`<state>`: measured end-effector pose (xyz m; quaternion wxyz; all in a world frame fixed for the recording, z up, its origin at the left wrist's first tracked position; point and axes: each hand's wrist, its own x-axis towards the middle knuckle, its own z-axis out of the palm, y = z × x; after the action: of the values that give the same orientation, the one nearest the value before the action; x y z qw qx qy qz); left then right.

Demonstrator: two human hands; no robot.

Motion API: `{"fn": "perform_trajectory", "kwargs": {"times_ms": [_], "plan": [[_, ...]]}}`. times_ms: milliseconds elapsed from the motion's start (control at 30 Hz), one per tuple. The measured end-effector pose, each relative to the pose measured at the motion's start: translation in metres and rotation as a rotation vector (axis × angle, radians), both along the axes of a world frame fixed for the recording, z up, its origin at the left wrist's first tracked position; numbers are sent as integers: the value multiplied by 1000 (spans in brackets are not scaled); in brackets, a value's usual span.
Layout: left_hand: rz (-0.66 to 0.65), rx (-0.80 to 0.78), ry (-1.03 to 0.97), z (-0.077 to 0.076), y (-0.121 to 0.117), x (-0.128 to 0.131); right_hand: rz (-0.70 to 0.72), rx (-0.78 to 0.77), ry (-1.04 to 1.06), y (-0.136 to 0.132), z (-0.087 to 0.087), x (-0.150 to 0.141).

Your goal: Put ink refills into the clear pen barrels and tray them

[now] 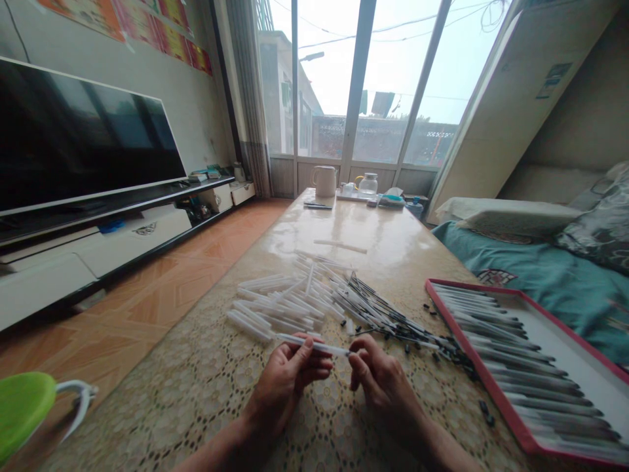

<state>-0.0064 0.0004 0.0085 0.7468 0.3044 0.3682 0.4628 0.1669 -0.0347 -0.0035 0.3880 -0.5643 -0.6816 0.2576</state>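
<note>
**One white plastic tube [309, 343] held between two hands**

The left hand [285, 387] has its fingers closed around the tube. The right hand [388, 387] has its fingertips [356, 362] pinched almost shut at the tube's tip; whether they grip it or something small, I cannot tell. Just beyond lie a heap of loose white tubes [275, 308], too tangled to count, and black-tipped rods [383, 314]. Small black pieces [484, 412] dot the lace table cover [206, 393]. The frame cuts off a red-rimmed tray [472, 357] of a dozen-plus rods.

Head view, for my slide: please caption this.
Left hand holds a slim white plastic tube, its tip at the right hand.
</note>
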Motion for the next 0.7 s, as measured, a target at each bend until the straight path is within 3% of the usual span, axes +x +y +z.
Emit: {"fn": "perform_trajectory", "kwargs": {"times_ms": [700], "plan": [[-19,22,4,-4,1,0,46,-25,-34,0,-1,4]]}}
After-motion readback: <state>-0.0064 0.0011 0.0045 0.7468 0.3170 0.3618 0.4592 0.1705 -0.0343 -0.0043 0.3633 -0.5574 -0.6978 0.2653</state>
